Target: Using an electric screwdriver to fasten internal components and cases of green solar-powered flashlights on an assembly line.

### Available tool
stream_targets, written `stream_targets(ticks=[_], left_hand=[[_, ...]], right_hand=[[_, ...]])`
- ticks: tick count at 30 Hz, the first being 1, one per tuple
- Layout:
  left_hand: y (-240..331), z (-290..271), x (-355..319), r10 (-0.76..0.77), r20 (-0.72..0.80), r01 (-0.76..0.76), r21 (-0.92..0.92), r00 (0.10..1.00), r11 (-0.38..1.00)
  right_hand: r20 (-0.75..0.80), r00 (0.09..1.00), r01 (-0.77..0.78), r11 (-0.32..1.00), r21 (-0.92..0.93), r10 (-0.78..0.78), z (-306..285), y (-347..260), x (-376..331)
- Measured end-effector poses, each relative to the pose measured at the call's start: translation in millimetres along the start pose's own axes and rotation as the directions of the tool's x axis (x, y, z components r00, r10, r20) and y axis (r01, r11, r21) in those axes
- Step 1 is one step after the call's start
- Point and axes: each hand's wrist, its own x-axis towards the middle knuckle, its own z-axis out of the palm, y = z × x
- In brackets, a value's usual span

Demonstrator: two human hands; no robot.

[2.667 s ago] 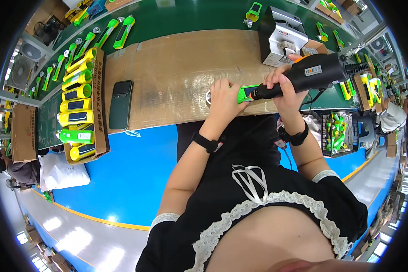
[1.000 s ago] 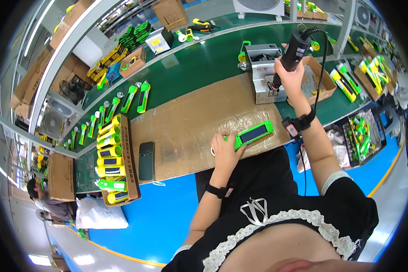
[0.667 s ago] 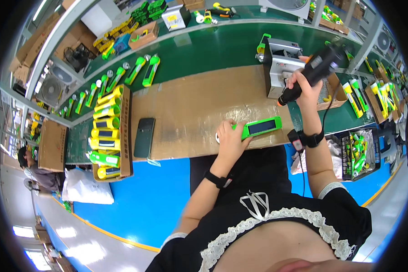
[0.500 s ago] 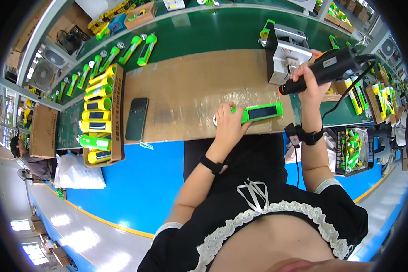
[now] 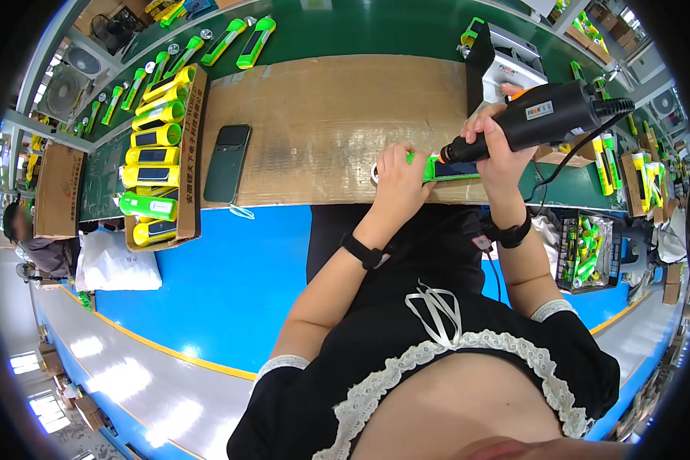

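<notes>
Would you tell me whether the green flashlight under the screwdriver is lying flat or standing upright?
Lying flat: the green flashlight rests lengthwise on the cardboard sheet, pinned by the left hand, dark panel facing up.

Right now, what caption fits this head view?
Left hand steadies a green flashlight while right hand presses a screwdriver to it.

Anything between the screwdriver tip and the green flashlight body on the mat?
Nothing visible. The electric screwdriver in the right hand points its bit straight at the green flashlight body. The left hand presses that body down from its left end, beside the bit's path. Actual bit contact is too small to tell.
</notes>
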Motion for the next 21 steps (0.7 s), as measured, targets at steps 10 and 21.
stream_targets(ticks=[10,21], left_hand=[[1.0,0.5,2.7,0.009,-0.003,-0.009,-0.009,1.000,1.000],[-7.2,0.1,15.9,-0.040,0.117,0.046,-0.048,0.992,0.998]], right_hand=[[0.015,0.997,-0.073,0.995,-0.062,0.074,0.6,10.7,1.6],[0.009,0.992,-0.123,0.986,-0.115,0.125,5.3,27.0,4.8]])
